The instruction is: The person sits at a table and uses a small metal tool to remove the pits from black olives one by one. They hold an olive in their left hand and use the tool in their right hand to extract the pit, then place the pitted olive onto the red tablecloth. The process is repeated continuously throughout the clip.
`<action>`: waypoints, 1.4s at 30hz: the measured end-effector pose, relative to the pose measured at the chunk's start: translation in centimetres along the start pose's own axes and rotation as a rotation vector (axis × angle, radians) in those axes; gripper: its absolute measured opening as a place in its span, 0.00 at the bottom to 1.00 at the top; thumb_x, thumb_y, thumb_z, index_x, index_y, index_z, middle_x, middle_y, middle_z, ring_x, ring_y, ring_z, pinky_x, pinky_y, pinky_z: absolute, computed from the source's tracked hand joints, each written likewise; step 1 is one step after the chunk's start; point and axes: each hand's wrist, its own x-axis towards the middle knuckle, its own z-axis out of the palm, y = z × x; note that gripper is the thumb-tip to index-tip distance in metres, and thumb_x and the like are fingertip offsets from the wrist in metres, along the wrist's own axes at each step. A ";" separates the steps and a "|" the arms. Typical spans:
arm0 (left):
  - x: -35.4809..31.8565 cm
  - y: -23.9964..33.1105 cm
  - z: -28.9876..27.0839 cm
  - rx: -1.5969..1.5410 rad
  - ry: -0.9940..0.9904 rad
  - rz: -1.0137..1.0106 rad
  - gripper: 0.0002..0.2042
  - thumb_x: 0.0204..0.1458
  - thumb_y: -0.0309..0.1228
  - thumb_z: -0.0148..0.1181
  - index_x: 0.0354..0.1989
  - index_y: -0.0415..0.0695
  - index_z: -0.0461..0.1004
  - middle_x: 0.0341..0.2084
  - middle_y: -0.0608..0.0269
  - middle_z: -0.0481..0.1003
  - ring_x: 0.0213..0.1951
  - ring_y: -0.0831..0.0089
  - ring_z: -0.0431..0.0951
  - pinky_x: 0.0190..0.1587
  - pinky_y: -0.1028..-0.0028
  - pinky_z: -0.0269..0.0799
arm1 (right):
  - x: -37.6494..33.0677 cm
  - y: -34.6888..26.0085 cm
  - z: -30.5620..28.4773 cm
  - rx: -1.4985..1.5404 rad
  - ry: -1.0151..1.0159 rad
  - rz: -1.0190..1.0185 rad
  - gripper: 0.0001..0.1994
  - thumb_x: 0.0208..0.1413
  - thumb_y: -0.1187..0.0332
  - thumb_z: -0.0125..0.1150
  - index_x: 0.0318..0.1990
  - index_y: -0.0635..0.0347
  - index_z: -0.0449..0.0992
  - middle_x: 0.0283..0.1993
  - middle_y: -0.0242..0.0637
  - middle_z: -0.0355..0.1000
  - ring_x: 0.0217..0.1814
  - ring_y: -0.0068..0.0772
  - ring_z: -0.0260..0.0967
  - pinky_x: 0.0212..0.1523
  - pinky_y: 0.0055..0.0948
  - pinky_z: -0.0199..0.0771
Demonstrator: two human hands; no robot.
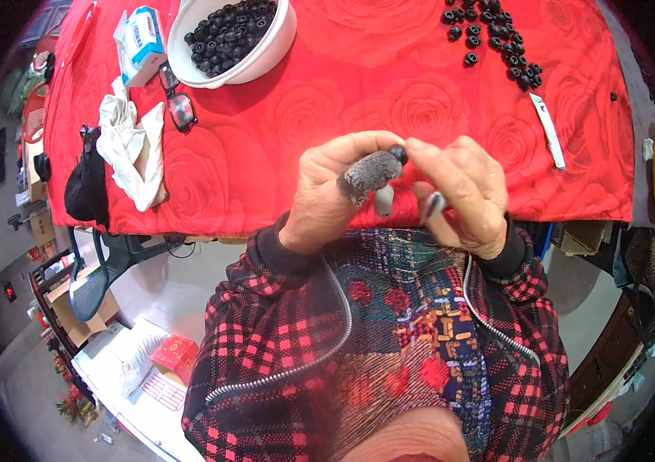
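Black bead (pixel 398 152), pinched between left hand (pixel 327 196) with its grey finger cot (pixel 368 172) and right hand (pixel 462 196) at the near table edge; mid-fitting, apparently; next calls for fine fingertip alignment.

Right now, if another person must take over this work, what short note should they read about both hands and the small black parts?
Left hand: raised in front of the chest, one finger wearing a grey fabric cot, pinching a small black part.
Right hand: fingertips meet the same part from the other side.
Parts: a white bowl full of black parts at the far left of the red tablecloth; a loose cluster of black parts at the far right.
Done or left: I cannot tell which pile is finished.
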 end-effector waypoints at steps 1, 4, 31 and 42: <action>0.3 0.0 0.1 0.001 -0.008 -0.009 0.13 0.57 0.28 0.53 0.48 0.33 0.70 0.31 0.62 0.74 0.24 0.79 0.74 0.24 0.81 0.69 | 0.3 0.3 -0.1 -0.023 -0.032 -0.019 0.31 0.29 0.73 0.60 0.50 0.69 0.71 0.23 0.32 0.65 0.19 0.31 0.59 0.19 0.30 0.59; 0.6 -0.1 -0.3 0.139 0.009 -0.064 0.12 0.58 0.25 0.49 0.47 0.34 0.70 0.30 0.62 0.74 0.22 0.80 0.72 0.22 0.81 0.68 | 0.2 0.4 -0.6 -0.067 -0.188 0.022 0.33 0.29 0.71 0.59 0.52 0.70 0.69 0.21 0.30 0.60 0.20 0.30 0.58 0.20 0.30 0.58; 13.4 1.6 0.3 1.325 -0.132 0.846 0.08 0.43 0.22 0.63 0.34 0.40 0.77 0.28 0.59 0.75 0.29 0.68 0.76 0.30 0.73 0.71 | -3.2 4.1 -1.6 -0.266 0.186 0.414 0.21 0.31 0.82 0.55 0.40 0.63 0.71 0.25 0.40 0.66 0.27 0.41 0.67 0.27 0.34 0.67; 18.8 -2.5 3.3 1.343 -0.195 0.506 0.08 0.44 0.31 0.63 0.32 0.41 0.79 0.28 0.56 0.76 0.30 0.66 0.76 0.31 0.68 0.70 | -3.2 4.1 -1.9 -0.206 0.268 0.449 0.21 0.31 0.83 0.56 0.41 0.63 0.72 0.27 0.40 0.67 0.26 0.40 0.67 0.28 0.33 0.68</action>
